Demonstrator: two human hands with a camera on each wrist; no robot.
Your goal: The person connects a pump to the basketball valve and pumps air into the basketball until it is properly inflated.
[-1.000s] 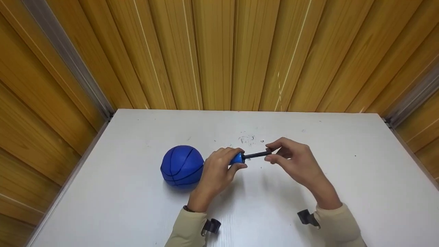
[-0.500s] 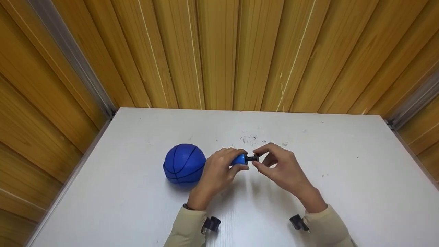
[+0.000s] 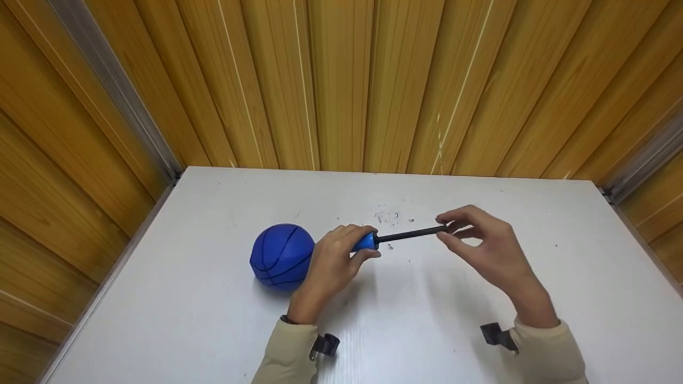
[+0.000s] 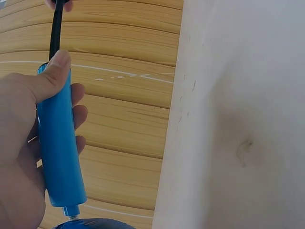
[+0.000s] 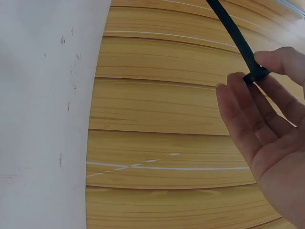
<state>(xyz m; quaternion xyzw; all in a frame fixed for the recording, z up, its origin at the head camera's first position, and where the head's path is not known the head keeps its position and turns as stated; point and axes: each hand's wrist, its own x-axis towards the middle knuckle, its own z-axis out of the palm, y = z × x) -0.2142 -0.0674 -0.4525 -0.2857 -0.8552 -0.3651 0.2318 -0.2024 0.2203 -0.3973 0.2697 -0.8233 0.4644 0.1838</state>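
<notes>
A blue hand pump lies in the grip of my left hand, its fingers and thumb wrapped round the barrel. In the left wrist view, the pump's narrow nozzle end meets the blue basketball through a short metal needle. The black plunger rod stands far out of the barrel toward the right. At its outer end, my right hand pinches the small black handle between thumb and fingers. Part of the ball is hidden behind my left hand in the head view.
Everything is over a white table with dark scuff marks near its middle. Yellow wood-look panels rise behind the table's far edge and at both sides. Black wrist cameras are strapped at both sleeves.
Half a second ago, my right hand had pushed the plunger rod mostly into the barrel. Now it has drawn the rod out to the right, farther than one second ago. My left hand shifted only slightly.
</notes>
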